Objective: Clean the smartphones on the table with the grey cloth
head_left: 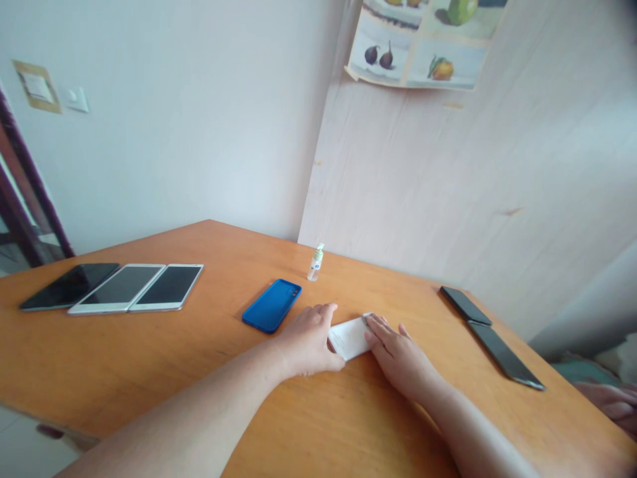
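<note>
A flat white rectangular thing, about the size of a phone, lies on the table between my hands. My left hand grips its left end, with thumb and fingers around opposite edges. Over its right end, the fingers of my right hand lie stretched out on the surface. A small grey corner shows by the right fingertips; I cannot tell whether a cloth covers a phone there. Just beyond my left hand is a blue phone case. A small clear pump bottle stands upright farther back.
On the left of the wooden table lie a black tablet, a white tablet and another white device. Two dark phones, one farther back and one nearer, lie end to end on the right. Another person's hand shows at the right edge.
</note>
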`<state>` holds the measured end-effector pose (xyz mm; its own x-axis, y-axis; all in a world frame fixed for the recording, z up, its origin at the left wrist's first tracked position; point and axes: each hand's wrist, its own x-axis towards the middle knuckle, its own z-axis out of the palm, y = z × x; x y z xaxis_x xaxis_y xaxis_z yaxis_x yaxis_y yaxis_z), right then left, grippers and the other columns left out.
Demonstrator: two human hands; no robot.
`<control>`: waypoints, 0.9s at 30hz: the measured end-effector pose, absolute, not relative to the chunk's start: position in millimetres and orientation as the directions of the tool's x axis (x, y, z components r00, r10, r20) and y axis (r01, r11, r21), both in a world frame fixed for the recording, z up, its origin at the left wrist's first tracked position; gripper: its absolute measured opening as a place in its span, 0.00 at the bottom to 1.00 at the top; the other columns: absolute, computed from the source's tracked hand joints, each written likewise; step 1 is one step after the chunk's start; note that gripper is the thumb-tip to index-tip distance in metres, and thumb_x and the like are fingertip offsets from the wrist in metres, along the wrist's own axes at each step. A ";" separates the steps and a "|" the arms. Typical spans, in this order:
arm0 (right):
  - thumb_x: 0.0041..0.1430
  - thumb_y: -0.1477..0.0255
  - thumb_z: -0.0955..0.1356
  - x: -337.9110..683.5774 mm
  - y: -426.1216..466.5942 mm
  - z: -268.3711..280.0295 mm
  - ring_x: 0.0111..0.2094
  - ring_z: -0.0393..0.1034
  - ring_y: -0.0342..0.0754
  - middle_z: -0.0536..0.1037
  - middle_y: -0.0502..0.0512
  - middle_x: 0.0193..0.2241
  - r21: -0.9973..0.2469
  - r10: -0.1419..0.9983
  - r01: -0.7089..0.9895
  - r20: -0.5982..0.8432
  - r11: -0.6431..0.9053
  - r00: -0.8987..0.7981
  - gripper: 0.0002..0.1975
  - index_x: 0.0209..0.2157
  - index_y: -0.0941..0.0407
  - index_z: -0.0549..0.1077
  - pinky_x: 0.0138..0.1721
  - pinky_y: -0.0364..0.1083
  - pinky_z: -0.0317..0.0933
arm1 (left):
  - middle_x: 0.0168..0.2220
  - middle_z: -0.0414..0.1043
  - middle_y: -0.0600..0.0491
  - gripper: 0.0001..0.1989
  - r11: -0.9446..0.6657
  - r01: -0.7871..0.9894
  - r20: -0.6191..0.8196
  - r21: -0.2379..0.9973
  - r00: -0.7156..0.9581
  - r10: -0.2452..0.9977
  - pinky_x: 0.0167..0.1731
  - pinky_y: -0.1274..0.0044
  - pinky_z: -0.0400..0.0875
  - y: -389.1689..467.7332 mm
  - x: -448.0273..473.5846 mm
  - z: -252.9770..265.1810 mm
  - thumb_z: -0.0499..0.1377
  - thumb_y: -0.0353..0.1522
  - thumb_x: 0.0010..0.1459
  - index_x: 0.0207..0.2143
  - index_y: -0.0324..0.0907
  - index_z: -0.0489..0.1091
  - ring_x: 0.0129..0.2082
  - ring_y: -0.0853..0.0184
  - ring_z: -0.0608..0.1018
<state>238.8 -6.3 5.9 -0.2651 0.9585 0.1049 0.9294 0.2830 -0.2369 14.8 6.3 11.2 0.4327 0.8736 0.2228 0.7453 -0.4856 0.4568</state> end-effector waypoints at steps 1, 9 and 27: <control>0.70 0.61 0.53 232.7 -12.0 9.8 0.67 0.48 0.55 0.58 0.61 0.65 -0.243 0.934 0.902 0.107 0.357 -0.341 0.26 0.64 0.56 0.59 0.65 0.64 0.36 | 0.52 0.69 0.41 0.48 -0.483 0.745 0.225 0.460 0.429 0.875 0.53 0.67 0.65 6.4 14.7 10.8 0.65 0.42 0.40 0.62 0.37 0.54 0.54 0.49 0.70; 0.70 0.61 0.52 220.1 -12.6 12.9 0.67 0.46 0.55 0.57 0.56 0.66 -0.261 0.937 0.900 0.092 0.350 -0.338 0.25 0.65 0.52 0.57 0.64 0.69 0.32 | 0.53 0.69 0.41 0.44 -0.483 0.740 0.223 0.469 0.430 0.875 0.53 0.67 0.65 6.0 14.2 10.7 0.64 0.41 0.42 0.61 0.38 0.55 0.54 0.50 0.71; 0.66 0.66 0.57 239.8 -38.3 30.1 0.60 0.62 0.56 0.66 0.63 0.60 -0.271 0.967 0.928 0.066 0.255 -0.246 0.24 0.60 0.59 0.65 0.60 0.56 0.55 | 0.41 0.71 0.48 0.21 -0.513 0.755 0.224 0.409 0.461 0.858 0.40 0.72 0.68 2.9 13.0 18.4 0.64 0.41 0.42 0.40 0.46 0.70 0.43 0.55 0.74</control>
